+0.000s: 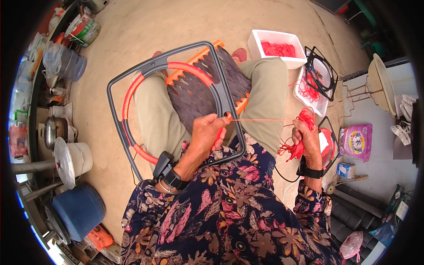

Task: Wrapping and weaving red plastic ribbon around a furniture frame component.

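Across my lap leans a black square frame with a round ring inside it. Red cord wraps cover several stretches of the ring, with dark bare parts between them. My left hand is closed around the ring at the frame's right side, where a bit of red shows by the fingers. From there a thin red strand runs straight to the right. My right hand grips a loose bundle of red cord, with loops hanging below the fist.
A dark woven piece with orange toothed edges lies between my knees. Right of them stand a white foam box of red cord and another holding black frames. A lidded pail and blue drum stand left.
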### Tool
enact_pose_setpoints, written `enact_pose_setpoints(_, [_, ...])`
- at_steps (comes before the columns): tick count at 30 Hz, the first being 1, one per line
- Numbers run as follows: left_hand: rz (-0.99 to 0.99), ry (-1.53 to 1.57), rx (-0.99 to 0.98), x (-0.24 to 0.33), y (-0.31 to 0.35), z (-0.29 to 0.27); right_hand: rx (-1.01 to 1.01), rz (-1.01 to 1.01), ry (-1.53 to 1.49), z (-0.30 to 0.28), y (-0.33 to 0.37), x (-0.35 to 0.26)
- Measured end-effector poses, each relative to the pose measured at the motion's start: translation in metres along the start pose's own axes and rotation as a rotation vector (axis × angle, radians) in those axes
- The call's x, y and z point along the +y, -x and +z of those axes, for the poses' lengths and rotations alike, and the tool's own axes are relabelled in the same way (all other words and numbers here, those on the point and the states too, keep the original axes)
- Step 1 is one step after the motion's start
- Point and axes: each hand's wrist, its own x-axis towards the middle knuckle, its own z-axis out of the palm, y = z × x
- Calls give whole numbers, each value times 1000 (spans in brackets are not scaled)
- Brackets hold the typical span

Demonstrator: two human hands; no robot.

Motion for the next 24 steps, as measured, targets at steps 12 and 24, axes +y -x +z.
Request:
enact_pose_setpoints(12, [104, 117, -43, -11, 0, -8, -29, 124, -51, -16, 0, 24])
enact_pose_setpoints(24, [22, 133, -76, -8, -6, -7, -213, 4, 760, -25, 11, -58])
